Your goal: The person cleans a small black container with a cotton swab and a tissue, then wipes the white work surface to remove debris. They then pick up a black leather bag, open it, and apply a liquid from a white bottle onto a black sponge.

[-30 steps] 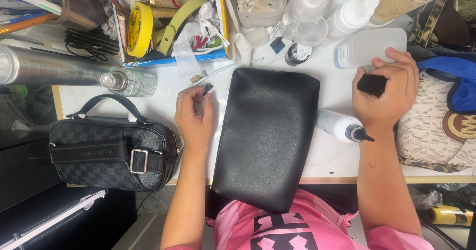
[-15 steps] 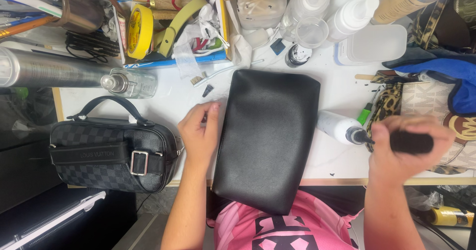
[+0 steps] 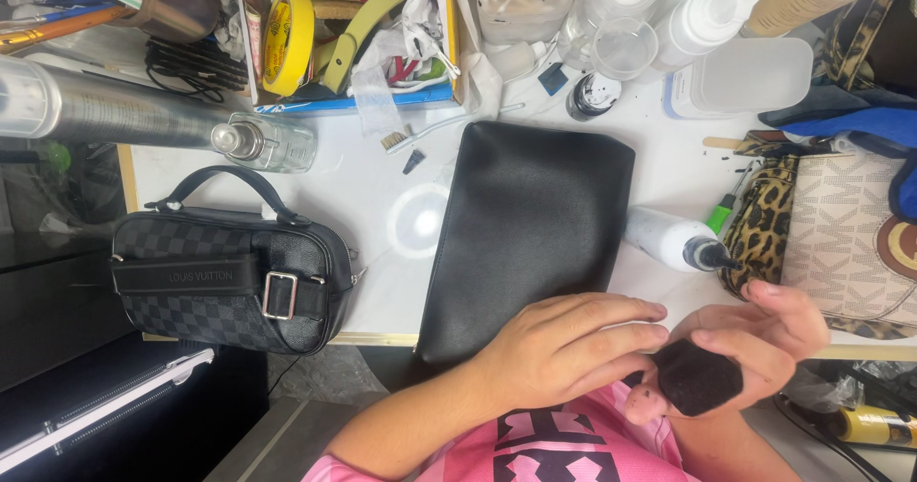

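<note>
On the white table a flat black leather pouch lies closed in the middle, a checkered dark handbag stands closed to its left, and at the far edge an open box holds a yellow tape roll and rags. Near the table's front edge, the left hand rests half curled over the pouch's lower corner, its fingertips touching a black sponge. The right hand is loosely open and carries that sponge on its fingers.

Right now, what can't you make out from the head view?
- Black pouch: near end hidden under the left hand.
- Black sponge in the right hand: underside hidden by the palm.
- Patterned handbag: cut off by the right edge.
</note>
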